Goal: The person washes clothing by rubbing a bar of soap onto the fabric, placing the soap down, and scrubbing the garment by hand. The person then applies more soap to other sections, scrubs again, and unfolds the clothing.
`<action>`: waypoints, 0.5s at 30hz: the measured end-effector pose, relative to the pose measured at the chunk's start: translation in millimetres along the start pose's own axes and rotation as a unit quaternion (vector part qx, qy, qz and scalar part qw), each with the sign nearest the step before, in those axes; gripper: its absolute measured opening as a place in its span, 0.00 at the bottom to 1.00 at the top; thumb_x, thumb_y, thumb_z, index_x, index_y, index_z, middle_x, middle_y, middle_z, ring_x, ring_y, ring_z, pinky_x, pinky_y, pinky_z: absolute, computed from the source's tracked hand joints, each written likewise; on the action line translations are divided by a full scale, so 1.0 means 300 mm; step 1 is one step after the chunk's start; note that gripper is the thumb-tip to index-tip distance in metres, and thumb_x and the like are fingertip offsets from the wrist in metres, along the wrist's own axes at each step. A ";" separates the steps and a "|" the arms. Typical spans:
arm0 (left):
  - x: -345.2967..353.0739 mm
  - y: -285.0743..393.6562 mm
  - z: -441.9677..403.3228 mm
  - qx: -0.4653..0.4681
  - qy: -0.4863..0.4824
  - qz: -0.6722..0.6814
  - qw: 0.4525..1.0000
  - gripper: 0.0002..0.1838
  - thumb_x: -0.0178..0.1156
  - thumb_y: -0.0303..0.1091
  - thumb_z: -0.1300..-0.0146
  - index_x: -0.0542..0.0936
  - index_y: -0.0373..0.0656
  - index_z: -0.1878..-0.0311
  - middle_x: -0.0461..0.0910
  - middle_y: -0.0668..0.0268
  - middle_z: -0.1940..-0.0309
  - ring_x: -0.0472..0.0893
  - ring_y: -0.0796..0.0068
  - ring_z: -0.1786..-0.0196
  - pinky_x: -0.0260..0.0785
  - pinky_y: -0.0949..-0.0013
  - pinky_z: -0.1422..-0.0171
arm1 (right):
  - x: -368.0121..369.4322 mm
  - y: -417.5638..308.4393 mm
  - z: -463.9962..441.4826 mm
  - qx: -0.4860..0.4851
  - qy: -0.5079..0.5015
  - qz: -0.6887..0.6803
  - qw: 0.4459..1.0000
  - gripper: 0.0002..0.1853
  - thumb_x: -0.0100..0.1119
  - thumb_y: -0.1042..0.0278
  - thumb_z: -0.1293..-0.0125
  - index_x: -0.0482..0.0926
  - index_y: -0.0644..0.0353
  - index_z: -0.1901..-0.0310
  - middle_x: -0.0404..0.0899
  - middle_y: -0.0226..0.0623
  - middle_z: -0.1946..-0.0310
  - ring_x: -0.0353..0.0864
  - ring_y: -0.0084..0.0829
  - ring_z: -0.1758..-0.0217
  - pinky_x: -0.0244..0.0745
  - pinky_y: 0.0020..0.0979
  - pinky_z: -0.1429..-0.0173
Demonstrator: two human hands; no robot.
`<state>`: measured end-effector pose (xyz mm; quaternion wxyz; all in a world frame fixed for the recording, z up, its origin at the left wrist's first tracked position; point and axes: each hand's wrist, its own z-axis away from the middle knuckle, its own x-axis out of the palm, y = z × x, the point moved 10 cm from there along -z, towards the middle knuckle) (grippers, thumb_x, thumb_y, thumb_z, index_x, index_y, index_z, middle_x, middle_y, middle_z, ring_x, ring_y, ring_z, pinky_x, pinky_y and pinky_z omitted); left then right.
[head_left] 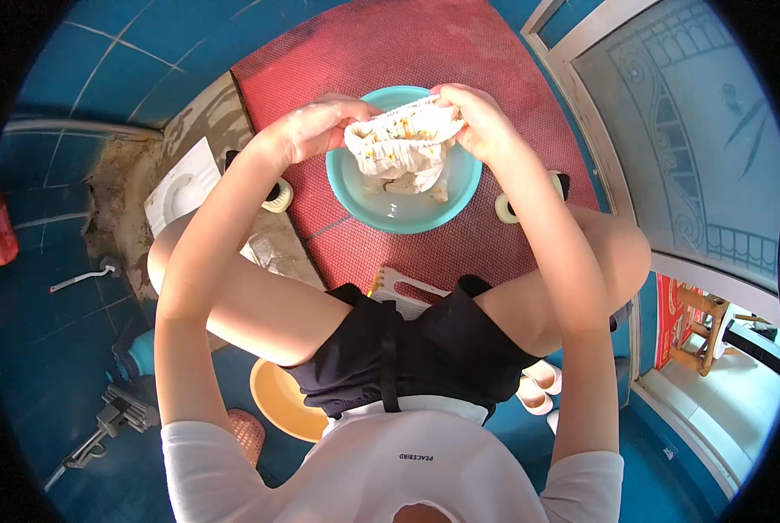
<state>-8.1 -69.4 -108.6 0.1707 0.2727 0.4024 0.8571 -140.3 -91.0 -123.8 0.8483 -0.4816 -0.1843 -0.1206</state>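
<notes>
A white garment with an elastic gathered waistband and small yellow-orange marks [399, 157] is stretched between my two hands. My left hand [327, 126] grips the band at its left side, fingers closed round the edge. At the opposite side, my right hand [473, 120] pinches the band, thumb and fingers closed. Below hangs the garment's lower part, reaching into a turquoise basin [345, 205] with cloudy water. How much of the cloth is under water I cannot tell. The basin rests on a red textured mat [294, 52].
At left, a white squat toilet [183, 187] is set in a worn ledge. Behind me are a yellow basin [277, 397], a pink basket [246, 431] and pale slippers [536, 392]. A framed glass door [686, 131] stands at right, with a wooden stool [699, 327] beyond.
</notes>
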 end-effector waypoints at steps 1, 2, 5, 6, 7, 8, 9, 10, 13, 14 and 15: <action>-0.009 0.002 0.005 0.005 0.014 -0.037 0.999 0.20 0.51 0.33 0.47 0.69 0.32 0.52 0.73 0.60 0.56 0.73 0.75 0.55 0.64 0.73 0.49 | -0.005 0.000 0.009 0.003 0.015 0.015 1.000 0.05 0.53 0.75 0.54 0.73 0.63 0.71 0.72 0.33 0.73 0.73 0.26 0.70 0.71 0.28 0.66; -0.015 0.008 0.010 0.010 0.029 -0.073 0.997 0.19 0.54 0.32 0.47 0.71 0.33 0.53 0.74 0.61 0.58 0.74 0.76 0.57 0.65 0.73 0.52 | -0.009 0.000 0.018 0.005 0.029 0.030 0.999 0.05 0.52 0.75 0.53 0.73 0.63 0.71 0.72 0.33 0.73 0.74 0.26 0.70 0.71 0.28 0.67; -0.024 0.026 -0.019 0.048 0.041 -0.217 0.974 0.14 0.55 0.30 0.46 0.72 0.34 0.57 0.76 0.63 0.64 0.75 0.80 0.64 0.67 0.75 0.59 | 0.014 0.025 0.019 0.031 -0.009 0.079 0.996 0.06 0.51 0.72 0.52 0.73 0.63 0.71 0.73 0.34 0.73 0.75 0.25 0.70 0.72 0.27 0.68; -0.016 0.019 -0.025 0.048 0.042 -0.216 0.974 0.14 0.55 0.30 0.46 0.72 0.34 0.57 0.76 0.63 0.64 0.75 0.80 0.64 0.67 0.75 0.59 | 0.014 0.037 0.013 0.031 -0.010 0.080 0.996 0.06 0.51 0.72 0.52 0.73 0.63 0.71 0.73 0.34 0.73 0.75 0.25 0.70 0.72 0.27 0.68; -0.021 0.075 -0.015 0.144 0.099 -0.257 0.951 0.10 0.53 0.28 0.47 0.74 0.34 0.62 0.76 0.63 0.68 0.75 0.79 0.66 0.67 0.76 0.62 | 0.013 0.048 0.002 0.020 -0.011 0.095 0.995 0.06 0.51 0.71 0.51 0.73 0.63 0.71 0.73 0.34 0.74 0.75 0.25 0.71 0.72 0.28 0.68; -0.005 0.136 0.016 0.237 0.155 -0.294 0.913 0.07 0.52 0.26 0.48 0.75 0.34 0.66 0.77 0.62 0.72 0.76 0.78 0.69 0.68 0.76 0.65 | 0.017 0.049 -0.002 0.009 -0.012 0.110 0.994 0.07 0.51 0.70 0.51 0.74 0.63 0.71 0.74 0.34 0.74 0.75 0.25 0.71 0.72 0.28 0.68; 0.001 0.172 0.047 0.295 0.196 -0.256 0.899 0.05 0.50 0.24 0.48 0.74 0.37 0.70 0.76 0.63 0.76 0.75 0.79 0.71 0.67 0.76 0.66 | 0.016 0.052 -0.005 0.010 -0.012 0.110 0.994 0.07 0.51 0.70 0.51 0.74 0.63 0.71 0.74 0.34 0.74 0.75 0.25 0.71 0.72 0.28 0.68; -0.001 0.186 0.053 0.294 0.196 -0.256 0.900 0.05 0.50 0.24 0.48 0.74 0.37 0.70 0.76 0.63 0.76 0.75 0.79 0.71 0.67 0.76 0.66 | 0.014 0.055 -0.010 0.014 -0.015 0.123 0.992 0.07 0.52 0.70 0.51 0.74 0.63 0.71 0.74 0.33 0.75 0.75 0.25 0.71 0.73 0.28 0.68; 0.050 0.244 0.089 0.333 0.216 -0.448 0.801 0.08 0.48 0.19 0.52 0.75 0.39 0.70 0.76 0.61 0.71 0.76 0.72 0.71 0.67 0.73 0.64 | 0.026 0.050 0.000 0.013 -0.028 0.141 0.989 0.08 0.52 0.69 0.51 0.74 0.63 0.70 0.75 0.33 0.74 0.76 0.25 0.71 0.73 0.28 0.66; 0.069 0.259 0.107 0.387 0.215 -0.458 0.771 0.09 0.48 0.21 0.51 0.77 0.42 0.69 0.76 0.61 0.73 0.77 0.72 0.69 0.67 0.72 0.63 | 0.041 0.042 0.007 0.009 -0.041 0.147 0.988 0.08 0.52 0.69 0.51 0.74 0.63 0.69 0.75 0.34 0.74 0.76 0.25 0.71 0.73 0.28 0.65; 0.061 0.254 0.102 0.386 0.215 -0.458 0.771 0.09 0.48 0.21 0.51 0.77 0.42 0.69 0.76 0.61 0.73 0.77 0.72 0.69 0.67 0.72 0.63 | 0.041 0.042 0.005 0.009 -0.042 0.146 0.988 0.08 0.52 0.69 0.51 0.74 0.63 0.69 0.75 0.34 0.74 0.76 0.25 0.71 0.73 0.28 0.65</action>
